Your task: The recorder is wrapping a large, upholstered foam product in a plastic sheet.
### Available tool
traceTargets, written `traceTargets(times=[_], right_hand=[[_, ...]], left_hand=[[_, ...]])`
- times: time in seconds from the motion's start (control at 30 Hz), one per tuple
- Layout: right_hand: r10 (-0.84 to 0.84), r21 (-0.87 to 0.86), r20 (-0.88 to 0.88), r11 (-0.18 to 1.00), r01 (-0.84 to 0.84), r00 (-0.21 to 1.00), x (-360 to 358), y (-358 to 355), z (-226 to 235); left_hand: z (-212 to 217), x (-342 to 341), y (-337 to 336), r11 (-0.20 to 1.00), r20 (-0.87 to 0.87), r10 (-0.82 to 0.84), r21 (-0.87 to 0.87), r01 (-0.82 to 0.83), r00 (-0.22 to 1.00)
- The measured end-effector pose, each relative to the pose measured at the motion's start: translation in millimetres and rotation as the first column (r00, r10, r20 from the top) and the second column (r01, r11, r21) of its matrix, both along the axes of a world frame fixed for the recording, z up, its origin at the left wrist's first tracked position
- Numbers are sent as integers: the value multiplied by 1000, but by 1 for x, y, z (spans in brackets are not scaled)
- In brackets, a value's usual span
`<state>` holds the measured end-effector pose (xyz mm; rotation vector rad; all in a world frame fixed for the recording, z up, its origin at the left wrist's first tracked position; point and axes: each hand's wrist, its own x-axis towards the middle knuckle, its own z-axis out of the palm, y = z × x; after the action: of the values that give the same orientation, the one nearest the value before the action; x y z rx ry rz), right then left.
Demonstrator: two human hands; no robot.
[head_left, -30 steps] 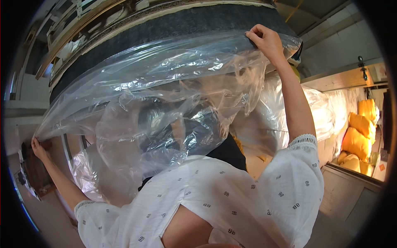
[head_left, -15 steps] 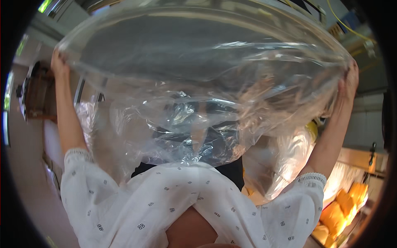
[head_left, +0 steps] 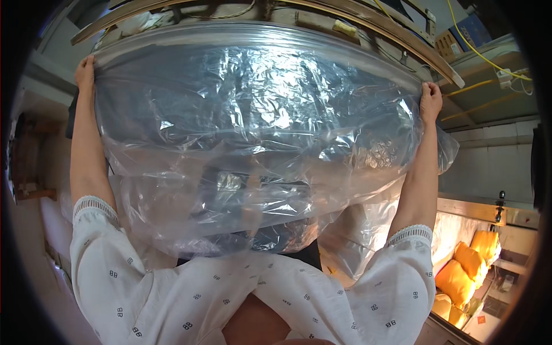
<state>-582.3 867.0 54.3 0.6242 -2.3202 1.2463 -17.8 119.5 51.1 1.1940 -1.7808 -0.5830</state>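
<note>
A large clear plastic bag [head_left: 259, 115] is stretched wide in front of me, its upper edge held between my two hands. My left hand [head_left: 85, 72] grips the bag's upper left corner, fingers closed. At the upper right corner my right hand [head_left: 430, 102] pinches the plastic, thumb and fingers together. Glossy wrinkles cover the sheet, which hangs down to my waist. My dark trousers show blurred through it. To the right of my right wrist a loose flap of plastic sticks out.
A wooden bar [head_left: 397, 46] curves across beyond the bag's top edge. A yellow cable [head_left: 468, 43] hangs at the upper right near a blue box [head_left: 472, 30]. Orange bundles [head_left: 470, 259] lie low on the right. More clear plastic [head_left: 362, 230] lies beneath the bag.
Both hands have drawn closer together, the right hand moving left. The bag's upper edge has dropped, uncovering the wooden bar behind it, and its mouth looks flatter.
</note>
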Motion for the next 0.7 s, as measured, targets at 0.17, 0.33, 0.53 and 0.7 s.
traceTargets(times=[0.17, 0.33, 0.53, 0.7], right_hand=[[-102, 96, 32, 991, 98, 994, -11, 2, 3], [-216, 74, -62, 973, 220, 974, -12, 5, 2], [-309, -21, -96, 951, 308, 946, -16, 3, 2], [-137, -263, 121, 950, 165, 983, -42, 15, -3]], left_hand=[[3, -20, -4, 1000, 12, -5, 22, 5, 1000], [7, -26, -1, 995, 113, 94, 27, -97, 989], [-8, 11, -47, 990, -162, 19, 143, 5, 987], [-16, 39, -91, 989, -445, 125, 123, -78, 887]])
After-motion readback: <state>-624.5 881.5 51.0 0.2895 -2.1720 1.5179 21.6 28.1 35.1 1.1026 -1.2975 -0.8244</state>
